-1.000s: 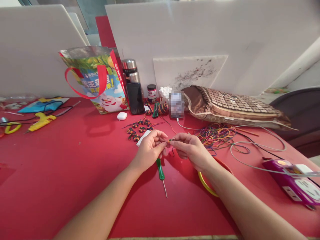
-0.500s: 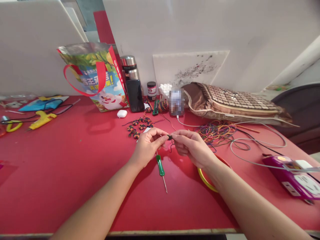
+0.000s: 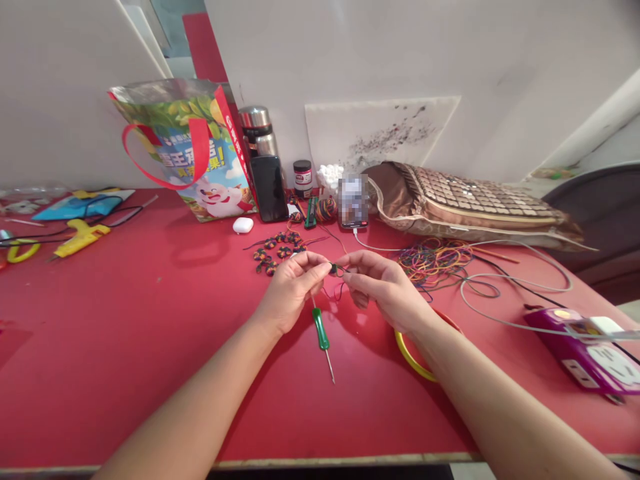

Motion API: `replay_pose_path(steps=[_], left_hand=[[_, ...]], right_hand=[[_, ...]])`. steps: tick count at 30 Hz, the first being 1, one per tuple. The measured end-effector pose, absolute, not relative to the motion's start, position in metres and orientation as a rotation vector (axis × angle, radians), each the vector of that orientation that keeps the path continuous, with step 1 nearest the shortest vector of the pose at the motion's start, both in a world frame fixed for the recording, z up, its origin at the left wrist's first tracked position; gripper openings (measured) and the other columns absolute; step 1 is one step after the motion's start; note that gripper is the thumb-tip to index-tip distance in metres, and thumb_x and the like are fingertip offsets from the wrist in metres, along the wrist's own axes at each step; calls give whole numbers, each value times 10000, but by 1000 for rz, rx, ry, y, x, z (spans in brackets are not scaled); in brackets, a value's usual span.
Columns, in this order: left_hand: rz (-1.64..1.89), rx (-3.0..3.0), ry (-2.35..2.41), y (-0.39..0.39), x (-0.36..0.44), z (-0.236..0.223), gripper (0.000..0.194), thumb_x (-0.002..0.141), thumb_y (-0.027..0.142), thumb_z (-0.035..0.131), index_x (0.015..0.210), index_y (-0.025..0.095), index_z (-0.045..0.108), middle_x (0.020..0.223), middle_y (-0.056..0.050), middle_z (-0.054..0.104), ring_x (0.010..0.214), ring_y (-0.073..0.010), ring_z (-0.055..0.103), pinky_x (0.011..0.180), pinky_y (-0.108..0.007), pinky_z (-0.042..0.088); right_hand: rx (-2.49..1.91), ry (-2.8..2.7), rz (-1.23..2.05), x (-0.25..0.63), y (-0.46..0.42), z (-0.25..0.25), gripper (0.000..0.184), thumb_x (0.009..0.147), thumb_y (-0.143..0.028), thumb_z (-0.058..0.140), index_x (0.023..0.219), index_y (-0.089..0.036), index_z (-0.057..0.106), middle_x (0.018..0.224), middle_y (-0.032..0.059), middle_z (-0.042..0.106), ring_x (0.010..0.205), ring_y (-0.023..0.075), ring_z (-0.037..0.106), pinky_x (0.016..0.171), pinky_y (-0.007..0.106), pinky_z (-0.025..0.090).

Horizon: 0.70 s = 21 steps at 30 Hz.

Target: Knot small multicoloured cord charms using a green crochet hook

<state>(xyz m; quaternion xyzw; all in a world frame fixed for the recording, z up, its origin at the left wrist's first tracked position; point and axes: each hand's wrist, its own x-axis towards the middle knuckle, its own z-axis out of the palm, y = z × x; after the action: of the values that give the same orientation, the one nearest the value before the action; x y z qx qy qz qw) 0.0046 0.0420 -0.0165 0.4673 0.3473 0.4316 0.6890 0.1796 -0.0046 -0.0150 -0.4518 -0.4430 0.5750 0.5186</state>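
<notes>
Between finger and thumb, my left hand point(image 3: 300, 283) pinches a small dark piece of knotted cord point(image 3: 334, 269). A thin dark cord runs from that piece to my right hand point(image 3: 377, 283), whose thumb and fingertips are pinched on it. A loose loop of the cord hangs between the hands. Below my left hand lies a green-handled crochet hook point(image 3: 320, 328), its metal tip pointing toward the table's front edge. Behind my left hand is a strand of multicoloured knotted cord point(image 3: 284, 252), partly covered by it. A yellow ring-shaped object point(image 3: 415, 363) lies partly under my right forearm.
Tangled multicoloured cords point(image 3: 433, 260) lie to the right, near a purple power strip point(image 3: 585, 353) and a white cable. At the back stand a carrier bag point(image 3: 215, 193), a black phone point(image 3: 269, 190), a jar point(image 3: 303, 179) and a propped phone point(image 3: 353, 203). A yellow glue gun point(image 3: 83, 238) lies left.
My right fingertips have moved slightly away from the small dark piece, drawing out the cord between the hands. My left hand still pinches the piece.
</notes>
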Motion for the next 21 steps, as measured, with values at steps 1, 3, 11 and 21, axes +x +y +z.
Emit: replay_pose_path(steps=[1,3,11,21], left_hand=[[971,1043,779,42,4,-16,325,714,378,910,811,163,686,589,62,514,501,-53,352,505,-216,257],[989,1029,780,44,4,-16,335,707,374,919,816,163,683,603,57,531,504,-50,350,505,-211,254],[1017,941,761,48,-1,-15,331,707,333,927,828,160,672,638,16,619,494,-48,338,475,-211,229],[1261,884,717,58,-9,-6,288,697,260,921,806,169,670,681,-11,668,535,-46,374,524,-185,296]], right_hand=[[-1126,-1098,1366,182,-4,-15,338,765,-398,817,1011,-190,716,700,-36,636,461,87,510,449,259,429],[-1252,-1180,1280,190,-1,-17,373,780,-419,798,1061,-187,723,896,35,728,498,108,581,465,283,471],[-1650,-1569,434,227,16,-30,180,859,-218,616,928,-191,780,897,85,767,770,213,668,732,345,483],[-1909,-2319,539,142,-26,-12,325,942,-500,719,963,-176,712,985,138,802,782,255,709,602,337,252]])
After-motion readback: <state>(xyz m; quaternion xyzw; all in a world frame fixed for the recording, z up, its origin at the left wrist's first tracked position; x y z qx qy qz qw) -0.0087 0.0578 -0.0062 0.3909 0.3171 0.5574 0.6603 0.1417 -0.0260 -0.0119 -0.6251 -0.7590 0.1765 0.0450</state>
